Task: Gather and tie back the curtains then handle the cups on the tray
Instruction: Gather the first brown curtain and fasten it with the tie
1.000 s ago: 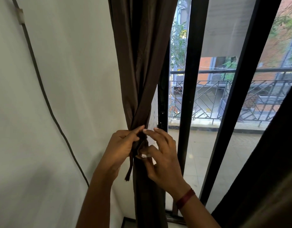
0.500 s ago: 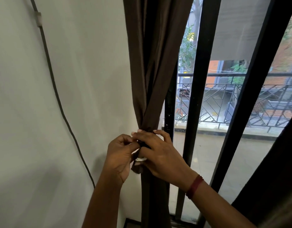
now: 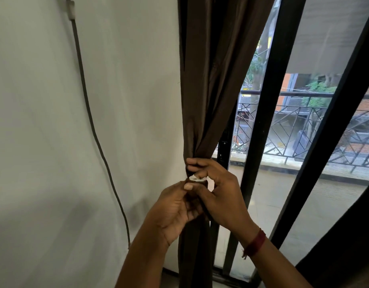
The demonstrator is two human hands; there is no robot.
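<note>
Two hands meet at the waist of the curtain, so I am in the middle of the tying step. Starting at nine o'clock, a thin grey cable (image 3: 90, 121) runs down the plain white wall (image 3: 44, 163). Toward the centre, my left hand (image 3: 175, 210) is closed, thumb pressing a strip of the dark brown fabric tie (image 3: 197, 181), whose small white tab shows at its end. Just above, from eleven to twelve o'clock, the long dark brown satin curtain (image 3: 208, 80) hangs bunched to a narrow neck. My right hand (image 3: 221, 196) pinches that neck, fingers curled round the gathered folds. At two o'clock stands the black metal window frame (image 3: 268, 100). To do this well, I judge I should keep the folds squeezed tight while fastening the tab, or the bundle will slacken. No cups or tray are in view.
</note>
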